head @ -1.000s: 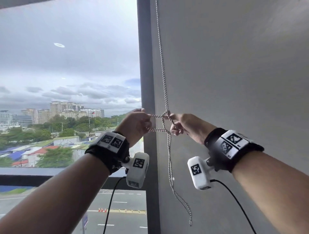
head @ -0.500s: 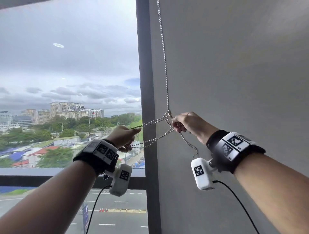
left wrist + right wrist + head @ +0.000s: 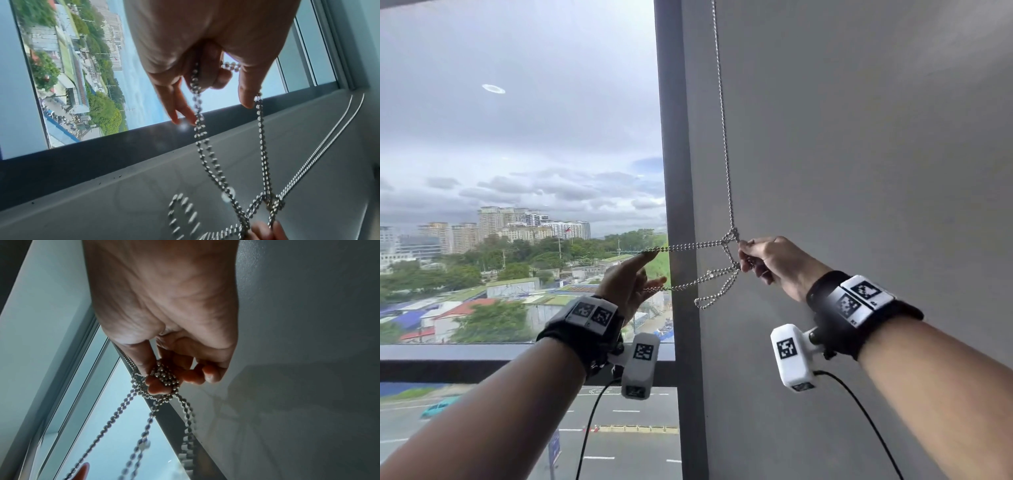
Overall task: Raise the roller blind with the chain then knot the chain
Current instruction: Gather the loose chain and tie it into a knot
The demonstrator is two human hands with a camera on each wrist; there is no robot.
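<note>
A silver bead chain [image 3: 724,144] hangs down the grey wall and crosses itself in a loose knot [image 3: 732,236]. My right hand [image 3: 748,255] pinches the bunched chain [image 3: 164,376] at that crossing, between thumb and fingers. Two strands run left from there to my left hand [image 3: 645,270], in front of the window. Its straight, spread fingers [image 3: 246,97] hold the loop [image 3: 261,146] stretched wide. A short loop of chain [image 3: 709,301] dangles below the knot. The blind itself is out of view.
A dark window post [image 3: 674,171] stands between the glass and the grey wall [image 3: 859,171]. A dark rail [image 3: 465,370] runs along the bottom of the window. Black cables [image 3: 592,428] hang from the wrist cameras.
My left hand has drawn away to the left, pulling a loop out through the crossing, and its fingers have straightened and spread. The long hanging tail has shortened to a small loop.
</note>
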